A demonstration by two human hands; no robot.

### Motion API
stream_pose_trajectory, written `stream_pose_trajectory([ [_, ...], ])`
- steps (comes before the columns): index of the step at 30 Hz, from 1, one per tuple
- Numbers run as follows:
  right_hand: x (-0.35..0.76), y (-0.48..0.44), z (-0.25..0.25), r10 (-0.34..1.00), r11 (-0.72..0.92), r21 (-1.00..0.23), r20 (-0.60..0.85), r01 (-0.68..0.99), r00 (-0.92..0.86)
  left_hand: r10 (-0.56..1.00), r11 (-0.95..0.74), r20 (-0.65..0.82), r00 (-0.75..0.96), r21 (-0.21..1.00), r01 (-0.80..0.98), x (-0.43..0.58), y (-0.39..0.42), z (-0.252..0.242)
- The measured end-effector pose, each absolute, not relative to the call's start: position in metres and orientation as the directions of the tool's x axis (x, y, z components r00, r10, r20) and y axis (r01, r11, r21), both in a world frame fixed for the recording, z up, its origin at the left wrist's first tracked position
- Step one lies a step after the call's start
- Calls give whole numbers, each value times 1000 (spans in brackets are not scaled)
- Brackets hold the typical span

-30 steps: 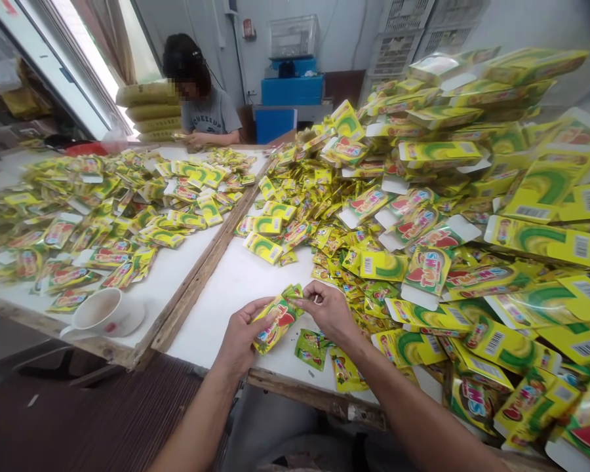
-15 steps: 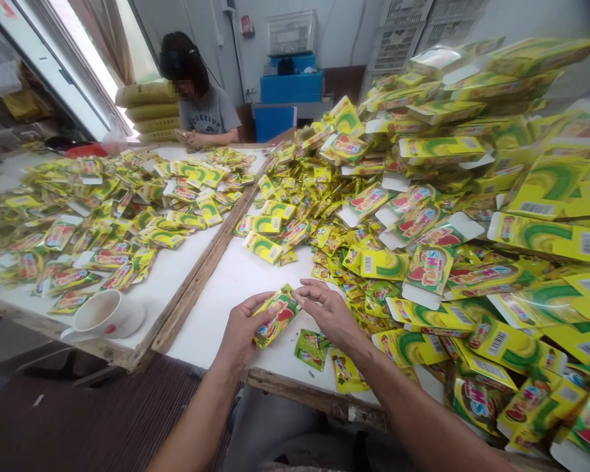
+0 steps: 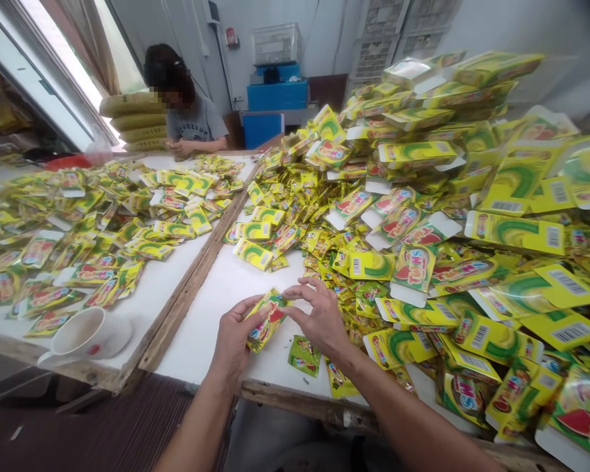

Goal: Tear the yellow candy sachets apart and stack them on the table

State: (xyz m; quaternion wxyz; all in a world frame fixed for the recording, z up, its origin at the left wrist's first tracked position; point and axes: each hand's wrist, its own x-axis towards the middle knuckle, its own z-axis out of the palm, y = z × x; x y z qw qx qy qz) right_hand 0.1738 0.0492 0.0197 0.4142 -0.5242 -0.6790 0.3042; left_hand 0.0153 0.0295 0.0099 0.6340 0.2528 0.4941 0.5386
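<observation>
A small yellow and green candy box [image 3: 266, 322] with a watermelon picture is tilted above the white tabletop near the front edge. My left hand [image 3: 232, 337] wraps round its lower left side, thumb across the front. At the box's upper right end is my right hand [image 3: 322, 318], thumb and forefinger closed on that end, the other fingers curved above it. Just below the right hand lies a green sachet [image 3: 303, 357] on the table. A yellow sachet [image 3: 340, 381] rests partly beneath my right forearm.
A large heap of yellow boxes [image 3: 516, 236] and small sachets rises on the right. More boxes [image 3: 98, 229] cover the left table, beside a white cup [image 3: 86, 334]. A wooden strip [image 3: 187, 275] divides the tables. Across from me sits a person [image 3: 191, 121] with hands together.
The view has shifted a little, so the scene sits further left. My left hand keeps the box, while my right fingers have shifted slightly at its upper end.
</observation>
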Motion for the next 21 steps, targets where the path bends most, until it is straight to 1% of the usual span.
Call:
stream_pose_trajectory([
  [3,169,49,16,982,175,-897,131,407,-134,933,300,-356,-56,853,-426,18,30,8],
  [7,165,49,7,976,119,-948,58,295,-208,927,343,-376,-6,850,-400,27,28,8],
  [10,170,50,6,970,42,-964,-23,263,-241,903,431,-412,126,860,-273,27,31,11],
  [11,173,51,8,973,47,-955,-23,293,-231,896,441,-416,158,875,-201,23,34,14],
  [12,177,52,12,979,84,-932,11,354,-204,897,434,-414,158,892,-127,16,39,19],
  [13,183,54,16,984,138,-885,72,446,-163,912,404,-396,111,912,-65,6,46,26],
  [14,190,56,22,983,185,-807,146,561,-115,934,356,-356,16,934,-15,-6,55,34],
  [15,198,60,27,973,206,-700,221,684,-68,947,296,-292,-136,955,13,-20,65,45],
  [16,207,64,32,962,188,-579,269,793,-32,931,188,-166,-325,981,38,-35,75,56],
  [17,216,69,35,957,139,-466,290,874,3,850,70,-16,-527,994,82,-50,84,68],
  [18,225,74,38,953,90,-362,302,928,26,733,-17,119,-669,988,157,-63,92,78],
  [19,233,79,39,951,56,-272,309,961,32,605,-86,236,-761,969,233,-72,97,86],
  [20,241,83,39,950,41,-198,311,979,24,573,-134,307,-760,950,282,-78,99,91],
  [21,248,87,40,949,36,-141,316,989,11,593,-173,338,-731,940,294,-79,99,92],
])
